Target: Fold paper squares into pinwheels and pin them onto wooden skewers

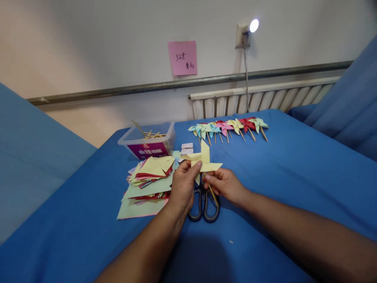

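The left hand pinches the yellow paper pinwheel at its centre from the 9 o'clock side, thumb and fingers pressed onto the folded paper. The right hand comes in from 3 o'clock, its grip closed on a thin wooden stick that runs down from under the pinwheel toward 5 o'clock. The pinwheel is held just above the blue surface, over a pair of scissors lying directly beneath both hands.

The step in hand looks like joining stick to pinwheel. To do it well, I judge the left pinch should stay right at the hub so all 4 folded corners remain stacked; loosening there would let the vanes spring open. The stick should meet the centre squarely from behind, pushed gently so the paper does not tear. Holding the stick close to its top gives better control.

At 9 o'clock sits a stack of cut coloured paper; at 11 o'clock, a clear plastic box of sticks; at 1 o'clock, a row of finished pinwheels.
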{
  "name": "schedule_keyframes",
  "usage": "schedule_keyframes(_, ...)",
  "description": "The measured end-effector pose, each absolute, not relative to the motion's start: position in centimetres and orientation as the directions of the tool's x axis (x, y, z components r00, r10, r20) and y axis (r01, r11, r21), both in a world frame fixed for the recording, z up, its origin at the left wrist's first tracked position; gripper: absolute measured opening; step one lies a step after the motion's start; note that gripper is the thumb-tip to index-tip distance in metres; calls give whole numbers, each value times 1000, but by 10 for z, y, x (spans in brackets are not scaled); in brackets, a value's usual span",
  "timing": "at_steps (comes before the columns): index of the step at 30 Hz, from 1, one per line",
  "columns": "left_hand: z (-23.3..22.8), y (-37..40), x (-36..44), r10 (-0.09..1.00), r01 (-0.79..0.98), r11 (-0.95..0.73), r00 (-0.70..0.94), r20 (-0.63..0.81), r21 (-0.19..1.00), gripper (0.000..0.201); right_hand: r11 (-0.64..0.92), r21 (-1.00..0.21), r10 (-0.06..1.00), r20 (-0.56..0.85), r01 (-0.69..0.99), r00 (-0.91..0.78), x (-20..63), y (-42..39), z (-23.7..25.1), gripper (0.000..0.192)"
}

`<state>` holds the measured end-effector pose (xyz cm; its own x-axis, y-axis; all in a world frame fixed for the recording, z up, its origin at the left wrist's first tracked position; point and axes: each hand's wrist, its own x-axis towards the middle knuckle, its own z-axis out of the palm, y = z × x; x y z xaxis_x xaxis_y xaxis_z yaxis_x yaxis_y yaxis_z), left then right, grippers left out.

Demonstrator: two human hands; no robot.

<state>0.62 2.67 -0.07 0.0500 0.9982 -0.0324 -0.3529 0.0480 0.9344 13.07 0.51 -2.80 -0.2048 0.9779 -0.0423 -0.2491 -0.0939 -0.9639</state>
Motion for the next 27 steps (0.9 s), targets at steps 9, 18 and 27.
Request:
schedule_keyframes(9, -1, 28, 5, 996, -357, 88, 37, -80, 930, 21, -73, -968, 969, -12, -239, -248, 130, 4, -29, 38)
schedule_keyframes(18, -1, 25, 7, 969, -428, 243, 138, -203, 870, 21, 54, -975, 998, 62, -215, -29, 134, 5, -37, 37)
schedule_keyframes(27, 1, 24, 9, 956, -489, 290, 191, -224, 823, 23, 171, -983, 985, 170, -65, 19, 136, 5, -42, 36)
